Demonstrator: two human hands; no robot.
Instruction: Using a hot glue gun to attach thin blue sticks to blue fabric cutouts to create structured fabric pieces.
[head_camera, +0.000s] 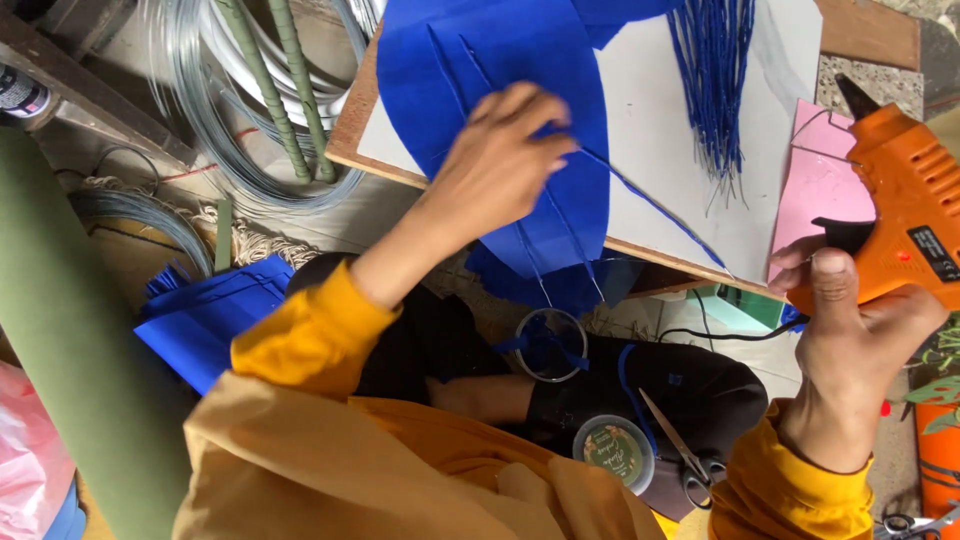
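Observation:
My left hand (500, 160) presses on a blue foam sheet (500, 60) cut into long strips, which lies over a wooden board (660, 150) and hangs off its near edge. My right hand (850, 330) grips an orange hot glue gun (905, 190), its black nozzle pointing up and left, held to the right of the sheet. A bundle of thin blue wires (712, 80) lies on the board's white sheet. Both sleeves are mustard yellow.
Coils of silver wire (215, 110) and green-wrapped rods (290, 85) lie at upper left. A green roll (70, 330) runs down the left. More blue foam (210, 315), a wire ring (550, 345), a small round tin (612, 452), scissors (685, 450) and a pink sheet (815, 185) surround my lap.

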